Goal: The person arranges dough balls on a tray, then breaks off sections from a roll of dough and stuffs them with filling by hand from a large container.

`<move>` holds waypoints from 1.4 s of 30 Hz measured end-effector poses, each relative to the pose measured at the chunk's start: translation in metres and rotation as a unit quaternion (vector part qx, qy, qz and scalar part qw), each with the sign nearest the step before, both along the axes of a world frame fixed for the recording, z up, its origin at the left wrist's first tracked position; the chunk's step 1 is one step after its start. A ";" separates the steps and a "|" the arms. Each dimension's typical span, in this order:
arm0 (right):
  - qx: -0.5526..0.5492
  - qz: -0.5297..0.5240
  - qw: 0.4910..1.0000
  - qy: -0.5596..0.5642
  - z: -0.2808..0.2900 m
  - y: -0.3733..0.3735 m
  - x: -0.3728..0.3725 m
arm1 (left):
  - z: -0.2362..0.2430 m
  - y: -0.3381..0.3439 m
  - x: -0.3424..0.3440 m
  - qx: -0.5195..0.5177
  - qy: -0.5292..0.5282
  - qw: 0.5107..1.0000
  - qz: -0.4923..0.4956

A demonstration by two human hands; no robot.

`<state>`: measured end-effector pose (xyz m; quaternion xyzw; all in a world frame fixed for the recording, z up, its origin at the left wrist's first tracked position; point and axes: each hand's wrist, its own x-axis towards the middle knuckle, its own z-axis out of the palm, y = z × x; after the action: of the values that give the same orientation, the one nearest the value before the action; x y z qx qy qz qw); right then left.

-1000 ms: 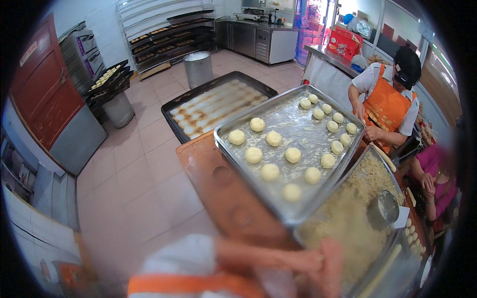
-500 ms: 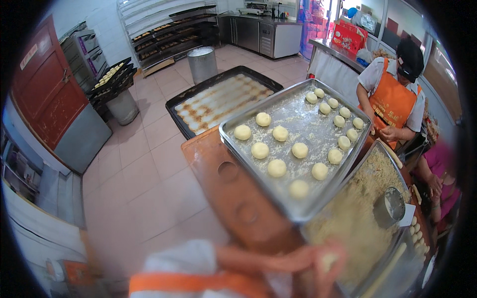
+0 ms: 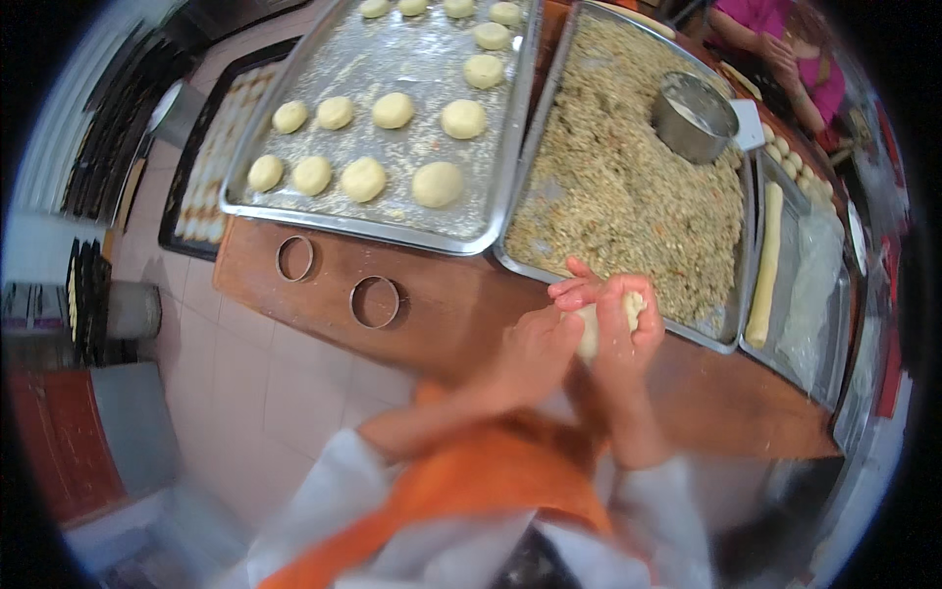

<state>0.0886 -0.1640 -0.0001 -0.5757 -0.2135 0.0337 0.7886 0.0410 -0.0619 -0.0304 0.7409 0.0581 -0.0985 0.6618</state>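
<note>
My left hand [image 3: 538,351] and my right hand [image 3: 616,339] are closed together around a piece of pale dough [image 3: 589,332]. A lump of it pokes out between the fingers of the right hand; the palms hide much of the rest. Both hands are just off the near edge of a tray of crumbly filling [image 3: 628,187]. A round metal container [image 3: 695,120] sits in that filling. To the left, a floured metal tray [image 3: 324,83] bears several round dough balls [image 3: 438,185].
Two metal rings [image 3: 375,301] lie on the wooden table [image 3: 442,304]. On the right, another tray [image 3: 834,378] holds a dough roll [image 3: 765,265] and a clear plastic sheet [image 3: 812,285]. Small dough pieces [image 3: 785,157] lie beyond, near a person in pink [image 3: 824,83].
My view has swung down and to the right, so the trays appear further left. Both hands now show together around the dough; before, one blurred hand showed at the lower edge.
</note>
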 end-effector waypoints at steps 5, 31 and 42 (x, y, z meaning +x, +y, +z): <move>0.060 -0.041 0.997 -0.001 -0.003 0.006 -0.002 | 0.004 -0.010 0.003 -0.115 -0.128 0.983 0.058; -0.015 0.038 0.998 -0.044 -0.006 -0.004 0.000 | 0.010 -0.001 0.005 -0.143 -0.107 0.984 0.027; 0.151 0.145 0.978 0.013 -0.032 -0.012 0.012 | 0.016 -0.008 -0.002 -0.063 -0.150 0.985 0.050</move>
<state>0.1007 -0.1755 -0.0317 -0.4126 -0.2865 0.1226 0.8559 0.0388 -0.0694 -0.0147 0.7004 -0.0110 0.0439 0.7123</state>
